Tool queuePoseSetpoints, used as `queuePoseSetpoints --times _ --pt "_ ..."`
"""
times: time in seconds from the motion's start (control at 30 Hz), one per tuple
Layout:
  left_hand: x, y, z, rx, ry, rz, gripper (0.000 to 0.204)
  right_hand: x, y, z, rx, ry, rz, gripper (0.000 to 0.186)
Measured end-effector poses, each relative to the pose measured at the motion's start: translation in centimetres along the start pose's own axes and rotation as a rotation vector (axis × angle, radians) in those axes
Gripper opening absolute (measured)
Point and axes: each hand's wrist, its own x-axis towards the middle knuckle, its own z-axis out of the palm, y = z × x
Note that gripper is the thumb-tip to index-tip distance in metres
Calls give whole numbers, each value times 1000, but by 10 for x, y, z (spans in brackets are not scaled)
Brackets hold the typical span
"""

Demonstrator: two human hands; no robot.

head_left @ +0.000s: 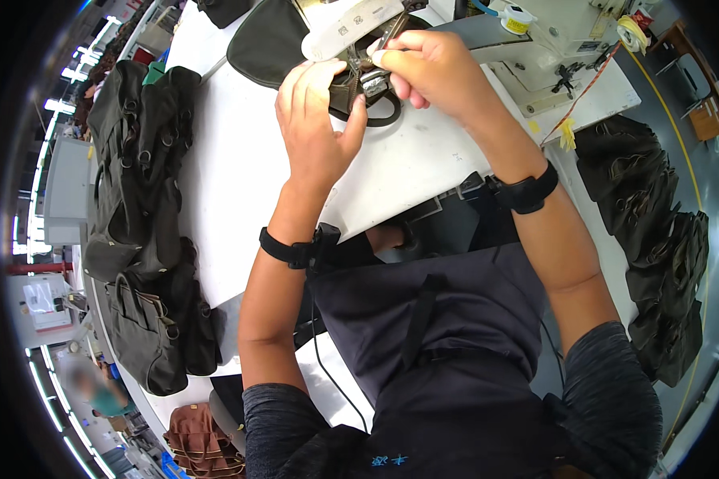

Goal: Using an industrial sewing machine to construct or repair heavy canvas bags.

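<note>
From the head view, both hands work at the far edge of a white tabletop point(240, 176), right under the head of a pale sewing machine point(535, 40). The left hand point(315, 120) lies palm-down on a dark strap piece point(375, 102), its fingers point(303, 84) curled over the near side and its thumb pressed against the looped edge, so it is closed on the piece. The right hand point(435, 68) comes in from the right and pinches the same dark strap piece at its top, fingers narrow and bunched around a small metal fitting; a pale fingertip shows at the pinch. The strap piece sits on the tabletop between the two hands, directly beside the machine's white arm, with a black loop hanging toward the person. Each wrist carries a black band.

On the left of the tabletop lies a heap of dark olive bags point(136, 184) with buckles and rings, running down toward the near edge. A brown bag point(200, 443) rests lower down, beside the person's left elbow. To the right, off the tabletop, another stack of dark bags point(655, 255) lies along the floor. A yellow thread spool point(518, 20) stands on the machine, and a dark apron covers the person's lap.
</note>
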Motion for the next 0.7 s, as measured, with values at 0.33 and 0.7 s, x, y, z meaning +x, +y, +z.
queuePoseSetpoints --times 0.33,0.7 --pt "20 12 3 56 7 -31 15 9 -6 -4 43 -33 77 29" --pt "14 8 8 96 79 91 15 5 2 10 135 89 -128 28"
